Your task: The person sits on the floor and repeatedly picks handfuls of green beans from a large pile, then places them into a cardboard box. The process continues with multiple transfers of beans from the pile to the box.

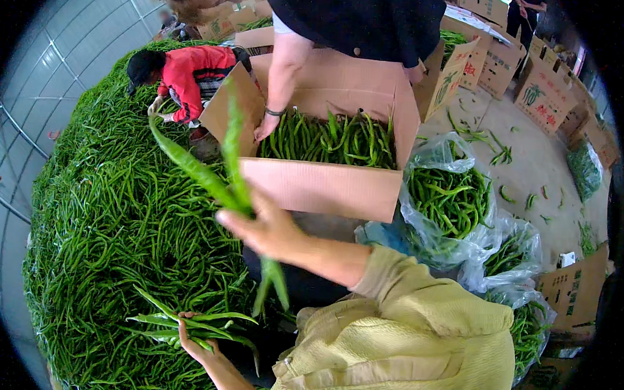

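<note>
My right hand (269,227) holds a few long green chili peppers (234,140), raised in front of the open cardboard box (320,187); they are slightly blurred. Lower down, my left hand (196,343) grips a loose bunch of green chili peppers (194,324) over the large pepper pile (151,230). Inside the box, green peppers (334,139) lie lined up side by side. Another person's hand (267,127) reaches into the box at its left side, beside the peppers.
A person in a red jacket (200,72) crouches at the pile. Clear plastic bags of peppers (446,199) stand right of the box. Printed cartons (545,95) line the back right, and loose peppers (500,150) are scattered over the concrete floor (529,166).
</note>
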### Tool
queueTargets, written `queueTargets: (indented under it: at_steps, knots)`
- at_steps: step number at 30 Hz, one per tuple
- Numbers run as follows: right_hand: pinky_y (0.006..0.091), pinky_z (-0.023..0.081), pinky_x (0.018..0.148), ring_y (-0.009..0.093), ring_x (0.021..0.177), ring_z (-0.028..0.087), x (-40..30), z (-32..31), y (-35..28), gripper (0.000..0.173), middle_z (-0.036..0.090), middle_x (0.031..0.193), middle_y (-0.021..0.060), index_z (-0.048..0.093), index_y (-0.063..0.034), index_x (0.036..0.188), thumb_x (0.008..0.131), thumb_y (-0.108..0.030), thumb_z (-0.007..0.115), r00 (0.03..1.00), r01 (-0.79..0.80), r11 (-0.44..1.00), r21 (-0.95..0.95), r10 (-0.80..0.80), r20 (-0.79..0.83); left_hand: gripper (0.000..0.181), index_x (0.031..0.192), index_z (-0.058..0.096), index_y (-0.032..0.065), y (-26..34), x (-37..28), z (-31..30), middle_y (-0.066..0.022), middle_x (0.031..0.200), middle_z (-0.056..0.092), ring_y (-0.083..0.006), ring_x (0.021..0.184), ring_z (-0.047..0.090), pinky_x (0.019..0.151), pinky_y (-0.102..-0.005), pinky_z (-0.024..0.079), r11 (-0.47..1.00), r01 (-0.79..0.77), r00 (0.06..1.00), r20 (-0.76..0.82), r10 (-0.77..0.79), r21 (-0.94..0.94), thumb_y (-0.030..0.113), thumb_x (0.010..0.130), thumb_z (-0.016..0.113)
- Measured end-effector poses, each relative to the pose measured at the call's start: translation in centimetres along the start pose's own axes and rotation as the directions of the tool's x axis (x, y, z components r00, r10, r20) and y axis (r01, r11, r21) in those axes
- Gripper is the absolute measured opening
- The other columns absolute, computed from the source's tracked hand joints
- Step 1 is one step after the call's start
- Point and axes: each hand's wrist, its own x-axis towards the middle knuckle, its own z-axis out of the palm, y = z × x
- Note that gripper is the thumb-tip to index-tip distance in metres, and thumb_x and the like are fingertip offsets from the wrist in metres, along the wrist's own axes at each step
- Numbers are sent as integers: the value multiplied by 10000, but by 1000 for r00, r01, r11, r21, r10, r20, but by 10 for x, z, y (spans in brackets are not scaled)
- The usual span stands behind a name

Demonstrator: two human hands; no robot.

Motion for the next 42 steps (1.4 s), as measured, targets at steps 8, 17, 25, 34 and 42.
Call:
queueTargets:
  at_steps: [8, 17, 25, 34, 42]
  knots:
    - [363, 458, 803, 251, 851, 604, -15, -210, 27, 422, 640, 917, 150, 583, -42, 1076, 764, -298, 707, 964, -258, 675, -692, 229, -136, 361, 1198, 438, 54, -15, 2, 10, -70, 1021, 509, -186, 951, 503, 874, -327, 425, 1000, -29, 991, 131, 29, 5, 119, 851, 519]
    - [344, 465, 464, 195, 458, 568, 75, -297, 114, 296, 594, 562, 96, 570, 7, 693, 790, -251, 677, 711, -663, 186, -725, 459, -532, 645, 1415, 263, 133, -21, -2, 16, -56, 1043, 501, -185, 946, 493, 866, -345, 446, 999, -45, 996, 81, 46, -15, 79, 833, 535]
    - [356, 467, 463, 192, 458, 558, 128, -290, 193, 384, 603, 569, 100, 603, 21, 669, 743, -330, 740, 550, -800, 187, -571, 608, -572, 632, 1416, 259, 130, -22, 4, -5, -52, 1039, 498, -182, 927, 494, 839, -341, 447, 1000, -4, 1000, -28, 5, 22, 80, 839, 513]
    - [270, 350, 375, 114, 443, 447, 99, -302, 159, 228, 564, 638, 59, 597, -26, 764, 792, -233, 686, 514, -845, 521, -121, 728, -454, 598, 1418, 266, 139, -20, 11, -4, -43, 1045, 506, -171, 925, 502, 843, -336, 444, 998, 25, 1000, -5, -24, 50, 103, 863, 485]
    - [250, 338, 359, 97, 451, 480, -73, -247, 25, 258, 533, 612, 34, 581, -9, 876, 798, -231, 687, 647, -721, 678, -143, 584, -489, 332, 1165, 525, 62, -26, 2, 20, -46, 991, 578, -177, 890, 548, 808, -361, 466, 968, -91, 993, -55, 106, 235, 254, 893, 527]
